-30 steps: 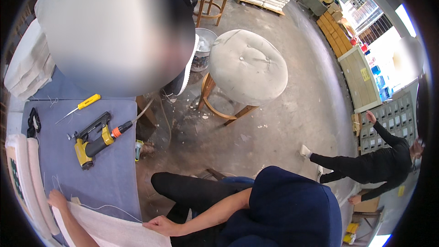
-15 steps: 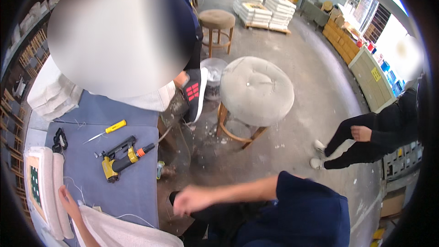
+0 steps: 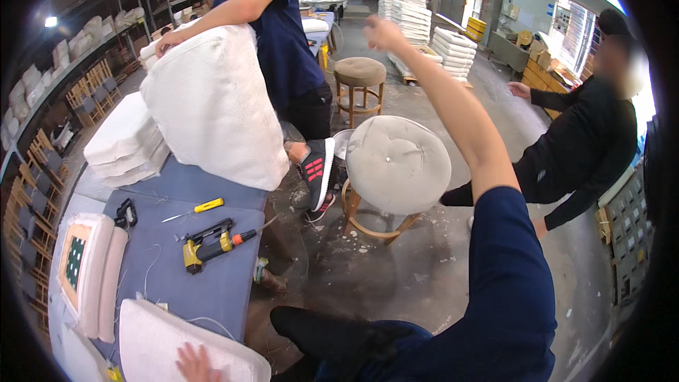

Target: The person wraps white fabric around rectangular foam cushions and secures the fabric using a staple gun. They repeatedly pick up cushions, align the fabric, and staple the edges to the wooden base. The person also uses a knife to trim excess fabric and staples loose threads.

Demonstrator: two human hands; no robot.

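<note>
My left hand (image 3: pixel 199 363) lies with fingers spread on a white upholstered cushion (image 3: pixel 170 329) at the table's near end. My right hand (image 3: pixel 384 34) is raised far out in front at the end of a stretched arm, loosely curled, with nothing visible in it. On the blue-grey table (image 3: pixel 191 240) are a yellow and black pneumatic staple gun (image 3: pixel 209 246) and a yellow-handled awl (image 3: pixel 205 206). Left of them stand padded white panels (image 3: pixel 95 269), one with a wooden frame and green inset. A thin white cord trails beside the near cushion.
Across the table a person (image 3: pixel 293 49) in navy handles a big white cushion (image 3: pixel 212 99). Another person (image 3: pixel 576 127) in black stands at the right. A round grey stool (image 3: pixel 399 163) and a brown stool (image 3: pixel 359 74) stand on the floor; stacked white cushions (image 3: pixel 407 7) lie behind.
My right arm has swung up and forward from low over my lap. My left hand has moved from beside the padded panels onto the near cushion. The view has tilted up; the person in black is nearer.
</note>
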